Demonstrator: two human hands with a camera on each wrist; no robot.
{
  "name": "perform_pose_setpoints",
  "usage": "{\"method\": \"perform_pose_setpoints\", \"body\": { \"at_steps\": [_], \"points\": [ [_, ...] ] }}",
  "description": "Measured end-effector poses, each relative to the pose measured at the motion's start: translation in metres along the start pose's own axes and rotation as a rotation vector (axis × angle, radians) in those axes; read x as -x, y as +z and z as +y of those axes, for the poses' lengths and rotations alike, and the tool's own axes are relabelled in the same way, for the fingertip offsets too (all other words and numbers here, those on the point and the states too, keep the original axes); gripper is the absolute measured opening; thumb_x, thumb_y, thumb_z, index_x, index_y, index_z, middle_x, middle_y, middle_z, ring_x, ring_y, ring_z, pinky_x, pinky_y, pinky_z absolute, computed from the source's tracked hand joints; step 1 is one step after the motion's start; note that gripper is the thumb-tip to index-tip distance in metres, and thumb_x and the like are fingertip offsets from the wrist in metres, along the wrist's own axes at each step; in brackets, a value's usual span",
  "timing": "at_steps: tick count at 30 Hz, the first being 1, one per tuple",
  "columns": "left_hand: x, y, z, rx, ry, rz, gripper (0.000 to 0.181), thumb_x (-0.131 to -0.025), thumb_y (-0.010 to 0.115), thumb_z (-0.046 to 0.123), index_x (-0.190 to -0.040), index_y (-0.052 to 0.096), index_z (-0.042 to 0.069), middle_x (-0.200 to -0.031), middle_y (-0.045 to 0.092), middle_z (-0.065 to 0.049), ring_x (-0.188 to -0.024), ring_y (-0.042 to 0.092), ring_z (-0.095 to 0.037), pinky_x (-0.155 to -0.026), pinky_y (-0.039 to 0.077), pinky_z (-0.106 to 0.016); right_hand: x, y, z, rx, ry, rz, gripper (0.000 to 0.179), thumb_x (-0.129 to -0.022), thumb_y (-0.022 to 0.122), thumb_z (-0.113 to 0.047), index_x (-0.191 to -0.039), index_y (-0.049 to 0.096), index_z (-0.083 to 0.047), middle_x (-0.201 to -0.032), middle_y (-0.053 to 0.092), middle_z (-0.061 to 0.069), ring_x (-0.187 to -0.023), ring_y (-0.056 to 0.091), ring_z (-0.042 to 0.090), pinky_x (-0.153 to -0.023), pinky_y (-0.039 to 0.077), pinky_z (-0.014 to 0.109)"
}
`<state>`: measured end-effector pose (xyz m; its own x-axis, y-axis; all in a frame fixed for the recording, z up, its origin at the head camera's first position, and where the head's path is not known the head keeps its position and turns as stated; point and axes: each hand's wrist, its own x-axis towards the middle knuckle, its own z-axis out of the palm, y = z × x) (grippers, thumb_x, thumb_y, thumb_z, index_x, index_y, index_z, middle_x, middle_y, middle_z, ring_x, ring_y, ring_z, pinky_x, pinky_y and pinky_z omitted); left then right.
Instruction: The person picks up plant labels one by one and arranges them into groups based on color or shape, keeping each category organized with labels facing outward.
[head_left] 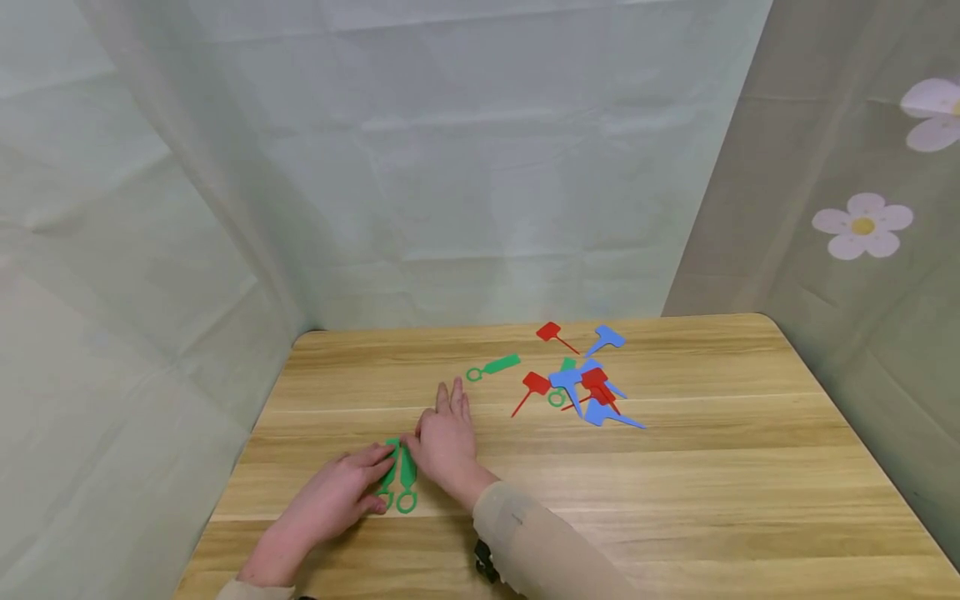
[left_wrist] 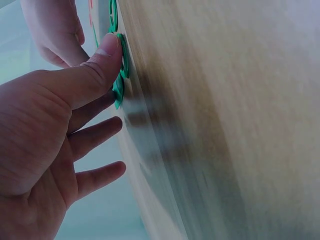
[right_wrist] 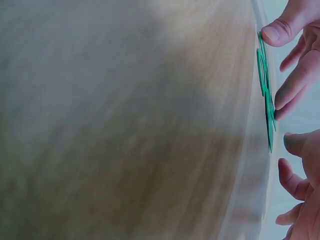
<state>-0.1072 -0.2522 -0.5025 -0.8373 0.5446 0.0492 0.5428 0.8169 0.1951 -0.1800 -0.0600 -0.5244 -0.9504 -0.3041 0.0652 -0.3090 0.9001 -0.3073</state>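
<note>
Two green plastic plant tags with ring ends lie side by side near the table's front left, rings toward me. My left hand (head_left: 333, 498) rests over the left green tag (head_left: 389, 475), fingertips on its upper part and thumb by the ring. In the left wrist view its other fingers (left_wrist: 97, 177) stretch out straight. Just right of the pair is my right hand (head_left: 447, 437), thumb at the top of the right green tag (head_left: 407, 469), two fingers extended forward. The right wrist view shows the tags edge-on, with the right hand's thumb (right_wrist: 295, 144) close to them.
Another green ring tag (head_left: 501, 364) lies beyond my right hand. Farther right is a loose, overlapping group of red T-shaped tags (head_left: 536, 383), blue T-shaped tags (head_left: 606, 337) and one more green tag (head_left: 557, 398). Cloth walls (head_left: 480, 167) stand behind the wooden table (head_left: 712, 500) and at its sides.
</note>
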Motion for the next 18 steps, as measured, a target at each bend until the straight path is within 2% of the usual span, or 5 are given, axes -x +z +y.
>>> {"method": "perform_pose_setpoints", "body": {
  "at_steps": [7, 12, 18],
  "points": [
    [0.0, -0.004, 0.002, -0.032, -0.012, 0.007, 0.069, -0.085, 0.09, 0.031, -0.14, 0.068, -0.002, -0.15, 0.061, -0.019, -0.136, 0.06, -0.042, -0.103, 0.048, -0.073, -0.001, -0.005, 0.001, -0.013, -0.001, 0.014, 0.04, -0.103, 0.067, -0.056, -0.09, 0.078, -0.02, -0.166, 0.041, 0.024, -0.161, 0.016, 0.048, -0.13, 0.021, 0.05],
    [-0.002, -0.006, 0.004, -0.045, -0.011, 0.036, 0.071, -0.083, 0.091, 0.034, -0.14, 0.068, -0.002, -0.15, 0.062, -0.019, -0.138, 0.058, -0.042, -0.107, 0.045, -0.073, -0.004, -0.006, 0.004, -0.014, 0.002, 0.025, 0.04, -0.103, 0.066, -0.056, -0.093, 0.079, -0.02, -0.166, 0.041, 0.024, -0.161, 0.016, 0.048, -0.13, 0.021, 0.051],
    [-0.004, -0.005, 0.009, -0.064, -0.022, 0.063, 0.066, -0.087, 0.088, 0.039, -0.137, 0.071, -0.001, -0.148, 0.064, -0.018, -0.139, 0.058, -0.042, -0.109, 0.044, -0.071, -0.007, -0.005, 0.012, -0.026, 0.013, 0.052, 0.039, -0.104, 0.065, -0.056, -0.093, 0.075, -0.02, -0.165, 0.042, 0.025, -0.16, 0.019, 0.049, -0.13, 0.022, 0.052]
  ]
}}
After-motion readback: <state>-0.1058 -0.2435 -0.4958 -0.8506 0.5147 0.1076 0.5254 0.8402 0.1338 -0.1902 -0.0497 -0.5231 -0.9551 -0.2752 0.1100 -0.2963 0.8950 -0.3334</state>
